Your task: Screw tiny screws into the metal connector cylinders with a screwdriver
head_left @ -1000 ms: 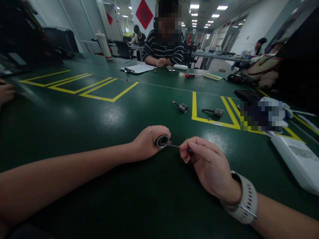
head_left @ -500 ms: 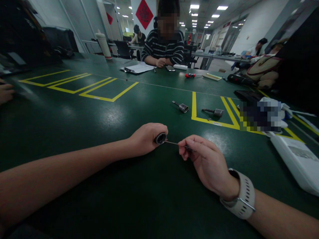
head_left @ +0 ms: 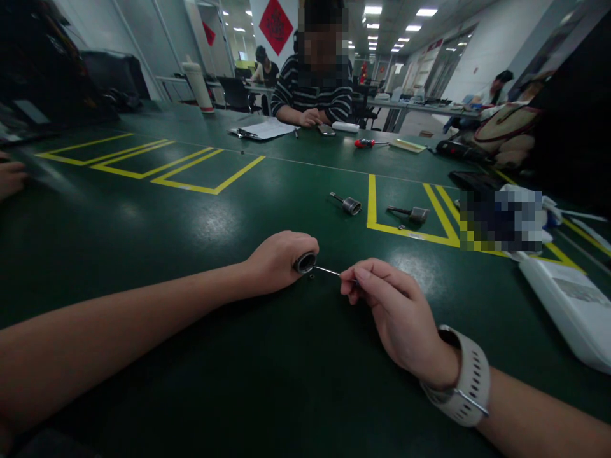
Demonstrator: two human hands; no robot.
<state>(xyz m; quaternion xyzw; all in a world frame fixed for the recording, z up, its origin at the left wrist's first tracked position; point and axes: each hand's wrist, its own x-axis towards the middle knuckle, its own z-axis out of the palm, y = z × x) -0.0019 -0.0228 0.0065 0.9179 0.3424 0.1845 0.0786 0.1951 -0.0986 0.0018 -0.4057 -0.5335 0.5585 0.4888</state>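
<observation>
My left hand (head_left: pixel 279 262) is closed around a dark metal cup-shaped part (head_left: pixel 305 262), its round open end facing right and towards me; the rest of the part is hidden in the fist. Between thumb and fingertips, my right hand (head_left: pixel 382 296) pinches a thin metal rod-like tool (head_left: pixel 327 270). The tool's tip is at the right edge of the cup's mouth, and its other end is hidden in the hand. Just below the mouth shows a tiny metal piece (head_left: pixel 312 276), too small to name. Two cup-shaped metal parts with shafts (head_left: pixel 352 205) (head_left: pixel 414 215) lie farther back.
Yellow tape (head_left: pixel 413 236) marks boxes on the green table (head_left: pixel 205 394). Small metal bits (head_left: pixel 401 227) lie near one line. Farther off are a red-handled screwdriver (head_left: pixel 365 144), a clipboard with papers (head_left: pixel 267 130) and a seated person. A white device (head_left: pixel 568 312) lies at right.
The tool's tip has come from inside the cup to its edge. The left hand has shifted slightly up and left. A tiny metal piece now shows below the cup's mouth.
</observation>
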